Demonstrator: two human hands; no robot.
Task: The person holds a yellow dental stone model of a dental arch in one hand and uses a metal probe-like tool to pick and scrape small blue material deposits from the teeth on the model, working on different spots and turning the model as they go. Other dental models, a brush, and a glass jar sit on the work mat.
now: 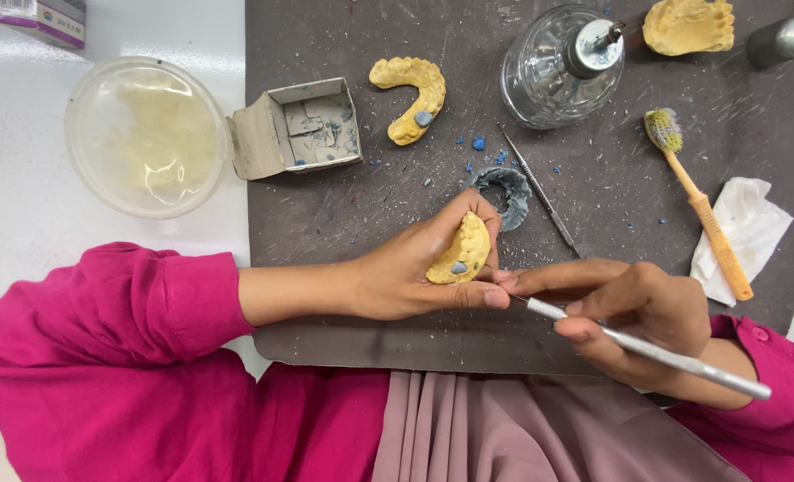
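Yellow plaster tooth cast (pixel 461 253) sits clamped in my left hand (pixel 410 272) fingers, just above the grey mat (pixel 343 214) on the tabletop. My right hand (pixel 633 312) fingers pinch a slim metal tool (pixel 656 353), its tip meeting the cast's edge.

Small open grey cardboard box (pixel 295 128) lying just right of the round clear plastic tub (pixel 147 136), white-and-purple labelled carton (pixel 41 20) sitting above-left of the tub, cut by the frame edge.
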